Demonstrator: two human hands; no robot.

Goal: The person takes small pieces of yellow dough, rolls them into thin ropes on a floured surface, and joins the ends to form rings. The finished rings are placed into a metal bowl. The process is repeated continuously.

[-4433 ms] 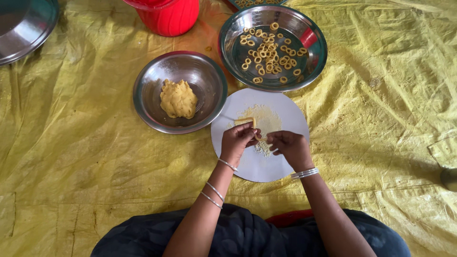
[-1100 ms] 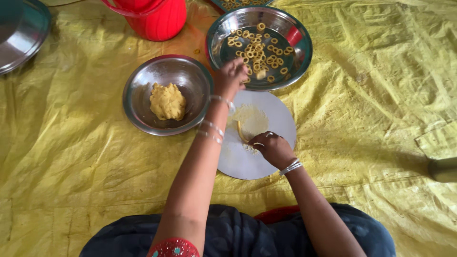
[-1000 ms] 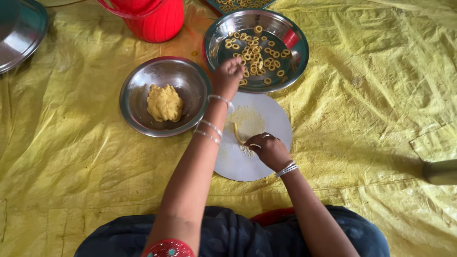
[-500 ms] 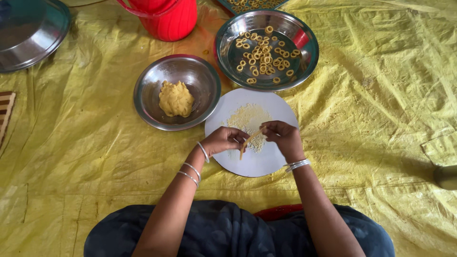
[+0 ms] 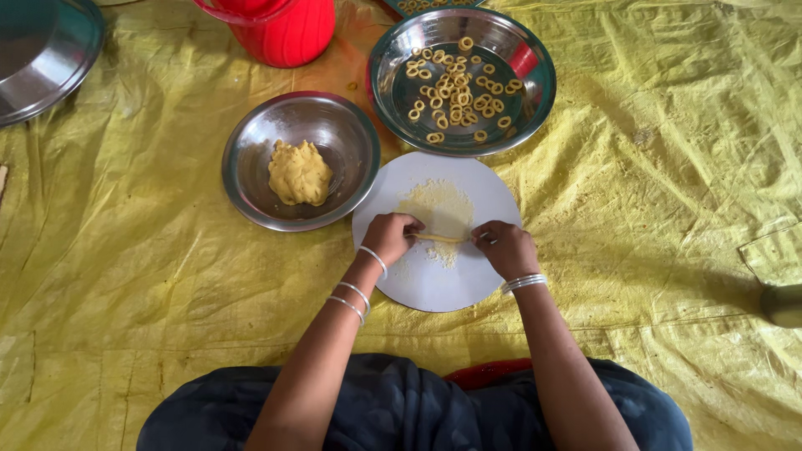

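dough strand (image 5: 440, 238), thin and pale yellow, lies stretched across the middle of the white round board (image 5: 426, 284), and i use that board as my landmark. my left hand (image 5: 390, 237) is curled nearly closed at the strand's left end, fingertips pinching it against the board. my right hand (image 5: 505, 248) is curled the same way at the right end, fingers closed on the strand's other tip. both hands rest on the board, well apart from each other, with the strand spanning the gap between them. a dusting of yellowish flour crumbs (image 5: 441, 205) covers the board just beyond the strand, on the side away from me. silver bangles sit on both wrists.

just off the board's far left edge stands a steel bowl (image 5: 251, 150) holding a lump of yellow dough (image 5: 299, 173). touching the board's far edge is a steel plate (image 5: 535, 92) scattered with small dough rings (image 5: 455, 88). farther from the board, beyond the bowl, stands a red container (image 5: 284, 29). a large steel dish (image 5: 46, 50) sits well off to the board's far left. everything rests on a wrinkled yellow sheet (image 5: 668, 184).
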